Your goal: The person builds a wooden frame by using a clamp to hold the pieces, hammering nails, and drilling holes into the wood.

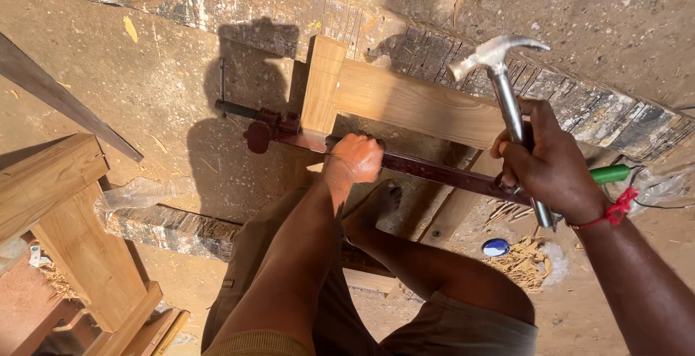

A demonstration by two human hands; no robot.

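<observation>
Head view, looking straight down: a person stands over a joined wooden frame (405, 99) that lies across dark, paint-streaked timbers (579, 103) on a dusty workshop floor (145, 95). A dark red bar clamp (434, 171) runs along the near edge of the frame, its screw end (257, 121) sitting against the upright piece at the left.

The left hand (355, 159) is wrapped shut around the clamp's bar, near the joint, and appears to press it down. The right hand (546, 164) is closed tight around the metal shaft of a claw hammer (507, 95), gripped about halfway along, the head raised above the board with the claw pointing right (a red cord circles that wrist). A bare foot (380, 200) is braced against the timber just below the bar.

To do this well, by the look of it, the bar should stay flat and parallel to the board, the left hand kept clear of the hammer's path, and any blows should be light and square; a grip lower on the handle would likely give more control.

Nearby lie wood shavings (525, 255), a small blue lid (496, 247) and a green-handled tool (609, 174). A second wooden frame (72, 233) stands at lower left.
</observation>
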